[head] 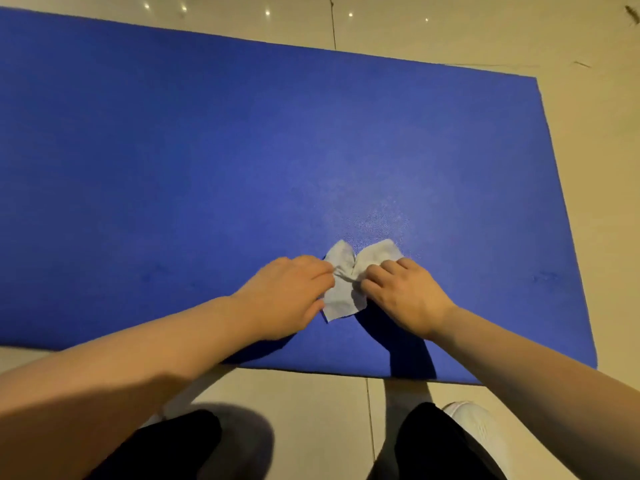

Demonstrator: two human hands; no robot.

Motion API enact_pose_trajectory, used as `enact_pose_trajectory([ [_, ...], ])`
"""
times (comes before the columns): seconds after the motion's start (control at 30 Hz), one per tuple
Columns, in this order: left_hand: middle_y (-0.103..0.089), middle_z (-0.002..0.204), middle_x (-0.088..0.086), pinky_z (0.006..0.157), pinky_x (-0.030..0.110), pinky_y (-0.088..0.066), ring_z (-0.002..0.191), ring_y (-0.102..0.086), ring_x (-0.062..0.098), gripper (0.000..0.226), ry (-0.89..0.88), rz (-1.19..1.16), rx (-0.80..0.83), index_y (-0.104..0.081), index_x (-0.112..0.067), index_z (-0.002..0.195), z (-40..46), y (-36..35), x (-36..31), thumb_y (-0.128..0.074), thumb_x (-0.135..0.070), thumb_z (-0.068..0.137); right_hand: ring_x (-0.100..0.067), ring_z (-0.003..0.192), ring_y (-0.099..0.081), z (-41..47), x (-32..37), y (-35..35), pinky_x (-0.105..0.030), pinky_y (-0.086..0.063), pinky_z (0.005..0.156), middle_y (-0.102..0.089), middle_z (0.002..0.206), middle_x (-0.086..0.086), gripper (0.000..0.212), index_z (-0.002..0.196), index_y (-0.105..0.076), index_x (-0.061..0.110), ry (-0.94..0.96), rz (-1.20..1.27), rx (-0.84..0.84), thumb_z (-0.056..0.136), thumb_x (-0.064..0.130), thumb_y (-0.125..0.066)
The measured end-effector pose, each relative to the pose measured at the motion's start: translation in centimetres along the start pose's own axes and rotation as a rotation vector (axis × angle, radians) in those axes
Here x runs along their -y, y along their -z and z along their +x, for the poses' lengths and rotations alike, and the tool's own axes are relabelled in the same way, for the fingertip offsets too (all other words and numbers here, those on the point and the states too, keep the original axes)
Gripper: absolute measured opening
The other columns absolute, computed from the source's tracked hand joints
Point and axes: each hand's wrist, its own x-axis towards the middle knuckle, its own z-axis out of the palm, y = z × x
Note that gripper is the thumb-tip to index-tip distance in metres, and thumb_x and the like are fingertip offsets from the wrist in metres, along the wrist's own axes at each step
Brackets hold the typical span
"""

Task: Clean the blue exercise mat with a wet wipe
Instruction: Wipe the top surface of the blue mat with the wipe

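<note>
The blue exercise mat (214,161) lies flat on the floor and fills most of the view. A pale wet wipe (341,299) lies bunched on the mat near its front edge, gathered in the middle like a bow. My left hand (287,296) pinches the wipe's left side. From the other side, my right hand (405,292) pinches it with curled fingers. A faint damp sheen shows on the mat just beyond the wipe.
Beige floor tiles (311,410) surround the mat, with its right end (568,237) and front edge in view. My dark-trousered knees (180,445) and a white shoe (474,427) sit on the tiles just in front of the mat.
</note>
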Motion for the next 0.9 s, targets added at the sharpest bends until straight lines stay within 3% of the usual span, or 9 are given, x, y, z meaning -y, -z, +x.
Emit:
enact_pose_trajectory([
  [0.07,-0.042,0.144,-0.003,0.1,0.035,-0.037,0.128,-0.042,0.019,0.041,-0.047,0.074,0.036,-0.043,-0.023,0.138,1.6,-0.9,-0.5,-0.041,-0.04,0.1,-0.025,0.063,-0.059,-0.2,0.2,0.1,-0.032,-0.047,0.058,-0.065,0.082,-0.004,0.02,0.087,-0.07,0.014,0.004,0.038,-0.055,0.071,0.014,-0.08],
  [0.13,-0.018,0.161,-0.002,0.115,0.043,-0.02,0.145,-0.022,0.019,0.057,0.013,0.164,0.164,-0.019,-0.029,0.153,1.8,-1.3,0.3,-0.034,-0.047,0.101,-0.027,0.061,-0.057,-0.1,0.6,0.6,-0.032,-0.043,0.055,-0.063,0.077,-0.005,0.004,0.084,-0.066,0.013,-0.044,0.146,-0.094,0.08,0.014,-0.067],
  [0.23,0.01,0.163,-0.004,0.118,0.051,-0.001,0.15,0.001,0.018,0.067,0.067,0.289,0.275,0.008,-0.032,0.154,0.7,-1.6,1.6,-0.021,-0.058,0.1,-0.03,0.053,-0.052,-0.2,0.7,2.5,-0.03,-0.035,0.046,-0.057,0.067,-0.006,0.019,0.077,-0.059,0.009,-0.134,0.243,-0.169,0.089,0.02,-0.049],
  [0.43,0.023,0.16,0.002,0.118,0.056,-0.001,0.15,0.008,0.025,0.081,0.26,0.308,0.315,0.021,-0.031,0.151,-2.8,-2.4,3.1,-0.018,-0.072,0.093,-0.019,0.048,-0.054,-2.0,4.8,2.6,-0.022,-0.038,0.046,-0.057,0.06,0.003,0.02,0.08,-0.067,0.021,0.207,0.09,-0.042,0.077,0.018,-0.048],
  [0.53,0.003,0.164,0.006,0.117,0.053,-0.014,0.15,-0.009,0.026,0.079,0.284,0.237,0.192,-0.003,-0.025,0.156,-3.9,-3.1,2.8,-0.04,-0.059,0.096,-0.017,0.047,-0.056,-2.6,7.7,0.6,-0.018,-0.034,0.04,-0.056,0.062,0.005,0.013,0.078,-0.063,0.024,0.14,0.294,0.075,0.07,0.03,-0.07],
  [0.63,-0.057,0.135,0.013,0.095,0.047,-0.047,0.119,-0.057,0.031,0.059,0.142,0.169,-0.122,-0.062,-0.013,0.126,-4.6,-3.5,2.6,-0.082,-0.023,0.071,-0.023,0.062,-0.06,-1.9,8.3,1.2,-0.025,-0.038,0.046,-0.058,0.077,0.001,0.035,0.086,-0.062,0.02,-0.079,0.461,0.075,0.086,0.05,-0.043],
  [0.7,-0.059,0.133,0.011,0.096,0.045,-0.045,0.118,-0.056,0.029,0.054,-0.015,0.188,-0.194,-0.064,-0.014,0.123,-5.0,-4.4,2.2,-0.078,-0.019,0.072,-0.027,0.078,-0.06,-1.1,7.9,2.2,-0.034,-0.044,0.059,-0.06,0.091,-0.003,0.048,0.098,-0.064,0.017,-0.27,0.521,0.043,0.088,0.052,-0.032],
  [0.77,-0.055,0.14,0.008,0.101,0.047,-0.043,0.125,-0.053,0.027,0.057,-0.186,0.266,-0.187,-0.061,-0.018,0.13,-5.3,-5.3,1.4,-0.076,-0.03,0.075,-0.027,0.088,-0.058,-0.4,6.6,2.3,-0.034,-0.04,0.066,-0.059,0.098,-0.003,0.032,0.104,-0.061,0.016,-0.457,0.529,0.007,0.094,0.042,-0.045],
  [0.9,-0.05,0.145,0.005,0.101,0.056,-0.041,0.13,-0.052,0.024,0.07,-0.191,0.3,-0.072,-0.055,-0.022,0.137,-5.9,-6.9,0.8,-0.076,-0.05,0.076,-0.026,0.095,-0.056,0.8,5.4,1.2,-0.032,-0.039,0.069,-0.05,0.096,0.0,0.014,0.092,-0.053,0.021,-0.592,0.536,0.26,0.091,0.031,-0.062],
])
